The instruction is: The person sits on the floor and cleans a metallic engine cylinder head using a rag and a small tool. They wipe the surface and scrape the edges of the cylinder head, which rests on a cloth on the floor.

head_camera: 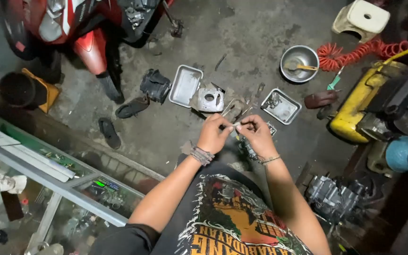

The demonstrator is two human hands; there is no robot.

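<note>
Two hands: both were raised over the concrete floor (pixel 260 42), fingertips meeting at one spot.
Left hand: left hand (pixel 212 134) had its fingers pinched shut on a small pale slender part (pixel 235 124); woven bracelet at the wrist.
Right hand: right hand (pixel 257 133) had its fingers closed on the other end of the same part; thin bracelet at the wrist.
Part location: held between both hands, off the floor, just above a small dark metal assembly (pixel 247 148); what kind of part it was could not be told.
Ahead of the hands: grey cast metal engine cover with a round hole (pixel 209 99), touching a rectangular metal tray (pixel 185 85) on its left.
Right of that: a second rectangular metal tray (pixel 281 106) holding small metal bits.
Further off: round steel bowl (pixel 299 63), coiled red air hose (pixel 362 51), yellow machine (pixel 362 101).
Far left: red motorcycle (pixel 79 28), black sandals (pixel 119 120) near it.
Near right: dark engine block (pixel 331 198) on the floor.
</note>
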